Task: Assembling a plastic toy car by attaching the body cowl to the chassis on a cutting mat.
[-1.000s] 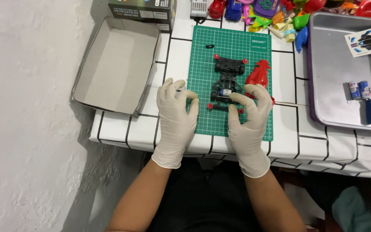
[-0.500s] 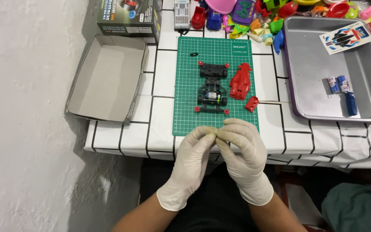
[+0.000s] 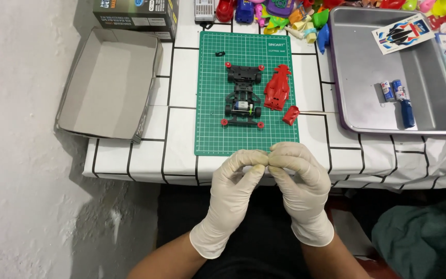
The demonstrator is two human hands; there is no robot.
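Head view, single entry.

Hands: I am wearing pale latex gloves on both. My left hand and my right hand are meeting fingertip to fingertip just off the near edge of the tabletop, below the green cutting mat. Both grips are pinched narrow, thumb against forefinger, at one shared spot. Whether a small part is sitting in that pinch I cannot tell; anything there is too small or is hidden by the gloves.

Item nearest the grips: a black toy car chassis with small red rollers at its corners, lying on the mat. It is lying straight ahead of my hands, farther up the tabletop and well apart from them, its long axis running away from me. Both hands are about equally near; the left sits slightly more in line with it.

Adjacent items: a red car body shell just right of the chassis, long axis parallel to it; a small red piece at the mat's right edge.

Surroundings: an open cardboard box to the left; a metal tray to the right holding two batteries and a sticker sheet; assorted coloured plastic toys along the far edge.
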